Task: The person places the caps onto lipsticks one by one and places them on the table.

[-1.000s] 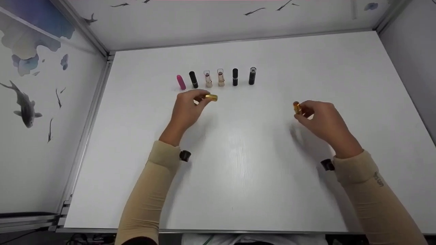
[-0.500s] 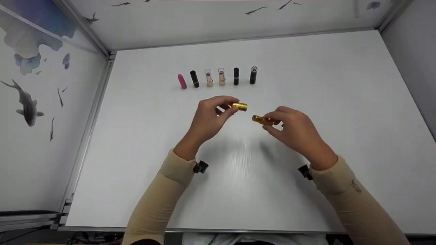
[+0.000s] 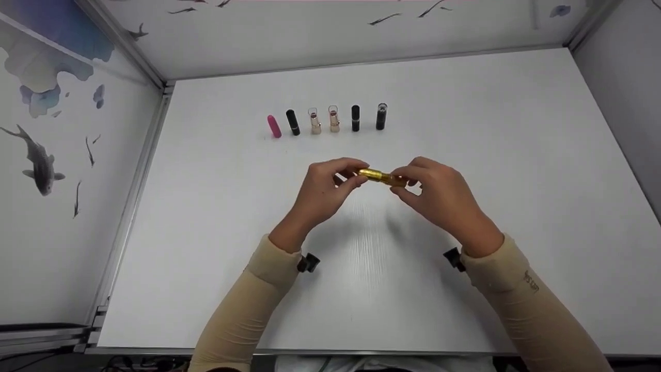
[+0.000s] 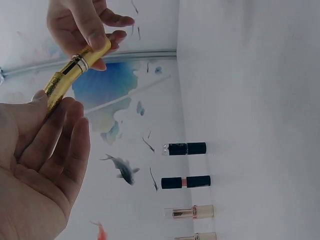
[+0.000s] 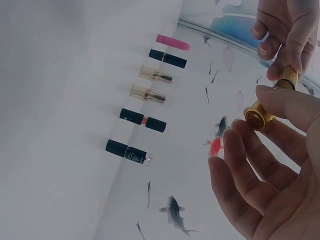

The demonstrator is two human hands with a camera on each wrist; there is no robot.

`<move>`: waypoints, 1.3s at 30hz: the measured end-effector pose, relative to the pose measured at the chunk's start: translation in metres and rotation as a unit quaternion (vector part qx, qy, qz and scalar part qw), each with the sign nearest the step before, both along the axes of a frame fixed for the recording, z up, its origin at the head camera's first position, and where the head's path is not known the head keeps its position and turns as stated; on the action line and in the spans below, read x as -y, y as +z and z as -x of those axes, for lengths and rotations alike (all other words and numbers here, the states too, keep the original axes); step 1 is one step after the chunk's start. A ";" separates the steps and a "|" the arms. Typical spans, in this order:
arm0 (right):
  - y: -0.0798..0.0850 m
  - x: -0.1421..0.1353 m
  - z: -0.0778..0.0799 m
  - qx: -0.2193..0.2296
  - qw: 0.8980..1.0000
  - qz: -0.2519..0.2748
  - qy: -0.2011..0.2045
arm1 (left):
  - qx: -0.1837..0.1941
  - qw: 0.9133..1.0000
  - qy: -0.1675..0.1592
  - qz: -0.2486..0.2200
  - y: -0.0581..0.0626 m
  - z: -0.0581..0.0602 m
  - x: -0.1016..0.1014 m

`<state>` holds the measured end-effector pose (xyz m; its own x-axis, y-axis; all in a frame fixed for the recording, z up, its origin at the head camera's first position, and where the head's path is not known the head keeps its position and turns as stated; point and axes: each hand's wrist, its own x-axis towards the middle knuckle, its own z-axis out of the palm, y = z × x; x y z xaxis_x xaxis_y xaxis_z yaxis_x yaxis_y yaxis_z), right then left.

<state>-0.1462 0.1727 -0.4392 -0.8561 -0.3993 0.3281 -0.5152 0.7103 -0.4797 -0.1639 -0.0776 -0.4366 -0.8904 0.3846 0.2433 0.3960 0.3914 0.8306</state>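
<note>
Over the middle of the table, my left hand (image 3: 326,190) pinches a gold lipstick cap (image 3: 371,174) between thumb and fingers. My right hand (image 3: 441,194) grips the gold lipstick base (image 4: 98,52) by its lower end. Cap and base meet end to end, with the cap's mouth at the base's narrower neck; how deep the neck sits inside is hidden. In the left wrist view the two parts stand at a slight angle to each other. The base's round bottom faces the camera in the right wrist view.
Behind the hands, a row of upright lipsticks stands on the white table (image 3: 232,206): a pink one (image 3: 274,126), black ones (image 3: 293,122) and gold ones with transparent caps (image 3: 315,122). Panels with fish pictures (image 3: 41,160) wall the table's left and back.
Both hands have come together over the table's middle, the left moving right and the right moving left. Cap and base, apart before, now meet. The row of lipsticks stays put.
</note>
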 end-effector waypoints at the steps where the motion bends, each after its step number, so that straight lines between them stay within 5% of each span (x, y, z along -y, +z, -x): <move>1: 0.000 0.000 0.000 -0.005 1.000 -0.002 0.001 | -0.003 1.000 -0.002 0.004 0.000 0.000 -0.001; 13: 0.003 0.000 0.001 -0.052 0.998 0.000 0.020 | -0.005 1.000 -0.018 0.025 0.001 0.003 -0.008; 28: 0.005 0.006 0.002 -0.041 0.999 0.005 0.034 | -0.063 0.996 -0.004 0.055 0.001 0.001 -0.010; 39: 0.004 0.009 0.004 -0.030 0.999 -0.012 0.018 | -0.068 0.996 0.002 0.053 -0.002 -0.002 -0.014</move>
<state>-0.1506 0.1638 -0.4353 -0.8197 -0.4383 0.3688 -0.5685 0.7017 -0.4295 -0.1624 -0.0631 -0.4390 -0.8533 0.4116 0.3201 0.5008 0.4763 0.7227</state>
